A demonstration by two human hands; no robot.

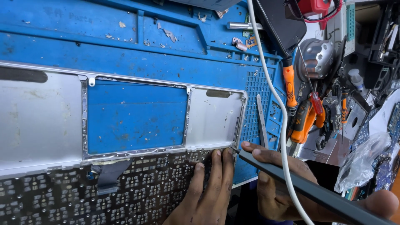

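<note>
1. Head view: a silver laptop top case [37, 121] lies inner side up on a blue work mat [137, 50], its trackpad opening showing blue mat through it.
2. The left hand [208, 187] lies at 6 o'clock, fingers flat, close together and holding nothing, on the dark keyboard backing [83, 196] near the case's right corner.
3. The right hand [275, 183], at 5 o'clock, pinches a long grey tool [308, 187]; its tip touches that corner, just beside the left fingertips.
4. A white cable [280, 104] runs from 12 to 6 o'clock across the right hand.
5. The mat's recessed trays at 12 o'clock hold torn scraps and small bits of hardware.
6. Orange-handled screwdrivers [302, 118] lie in clutter at 3 o'clock; a clear plastic bag [362, 158] lies at 4 o'clock.
</note>
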